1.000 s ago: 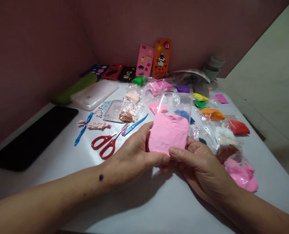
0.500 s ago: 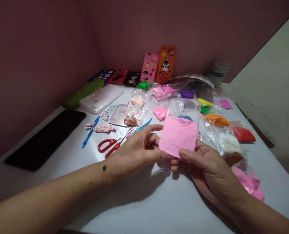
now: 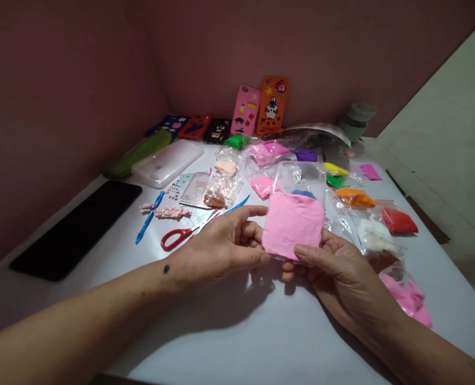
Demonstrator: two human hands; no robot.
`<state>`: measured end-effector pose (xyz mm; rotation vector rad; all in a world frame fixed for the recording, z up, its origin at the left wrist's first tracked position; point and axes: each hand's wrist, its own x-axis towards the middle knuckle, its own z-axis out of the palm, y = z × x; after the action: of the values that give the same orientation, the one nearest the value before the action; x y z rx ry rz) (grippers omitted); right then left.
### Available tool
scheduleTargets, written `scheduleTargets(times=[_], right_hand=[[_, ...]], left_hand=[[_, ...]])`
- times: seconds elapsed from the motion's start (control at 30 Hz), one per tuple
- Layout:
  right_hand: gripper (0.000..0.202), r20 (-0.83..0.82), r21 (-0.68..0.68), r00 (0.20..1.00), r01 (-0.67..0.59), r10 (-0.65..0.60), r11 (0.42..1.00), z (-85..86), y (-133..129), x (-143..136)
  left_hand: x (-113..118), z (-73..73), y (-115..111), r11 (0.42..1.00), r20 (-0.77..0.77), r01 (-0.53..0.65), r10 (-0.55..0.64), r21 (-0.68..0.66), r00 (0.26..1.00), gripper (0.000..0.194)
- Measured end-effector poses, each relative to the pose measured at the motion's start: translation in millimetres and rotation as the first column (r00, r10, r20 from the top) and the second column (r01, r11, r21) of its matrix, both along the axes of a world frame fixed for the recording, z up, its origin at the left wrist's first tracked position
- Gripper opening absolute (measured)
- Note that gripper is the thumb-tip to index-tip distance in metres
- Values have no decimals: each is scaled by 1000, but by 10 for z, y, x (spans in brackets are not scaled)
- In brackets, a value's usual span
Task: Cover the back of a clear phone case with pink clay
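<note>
A clear phone case is held up over the white table, its lower part covered by a flat layer of pink clay. My right hand grips the case at its lower right, thumb on the clay and fingers behind. At the left edge is my left hand, its fingers curled round that side and its index finger reaching along the edge. Red-handled scissors lie beside my left hand, partly hidden by it.
Black phone, blue tool and another clear case are on the left. Decorated cases stand at the back. Bagged clay, including orange and red, lies on the right.
My left hand has shifted slightly left, its thumb drawn back a little from the clay's lower edge, and covers more of the scissors. My right hand keeps its grip.
</note>
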<state>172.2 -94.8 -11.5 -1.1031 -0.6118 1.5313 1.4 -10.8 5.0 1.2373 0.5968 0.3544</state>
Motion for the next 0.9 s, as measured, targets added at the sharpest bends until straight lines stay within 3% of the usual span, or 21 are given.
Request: scheduleTargets(times=[0.27, 0.5, 0.73, 0.9], right_hand=[[21, -1, -2, 1000, -2, 2, 1000, -4, -5, 10], [19, 3, 7, 1000, 6, -6, 1000, -12, -9, 22], [19, 24, 82, 995, -96, 94, 992, 13, 5, 17], [18, -9, 27, 1000, -12, 12, 1000, 1, -11, 15]], left_hand=[[3, -3, 3, 997, -40, -75, 76, 36, 996, 68], [-17, 1, 30, 999, -14, -20, 21, 41, 1000, 54], [-14, -17, 60, 990, 138, 106, -93, -91, 986, 38], [-9, -32, 65, 993, 117, 100, -92, -67, 989, 37]])
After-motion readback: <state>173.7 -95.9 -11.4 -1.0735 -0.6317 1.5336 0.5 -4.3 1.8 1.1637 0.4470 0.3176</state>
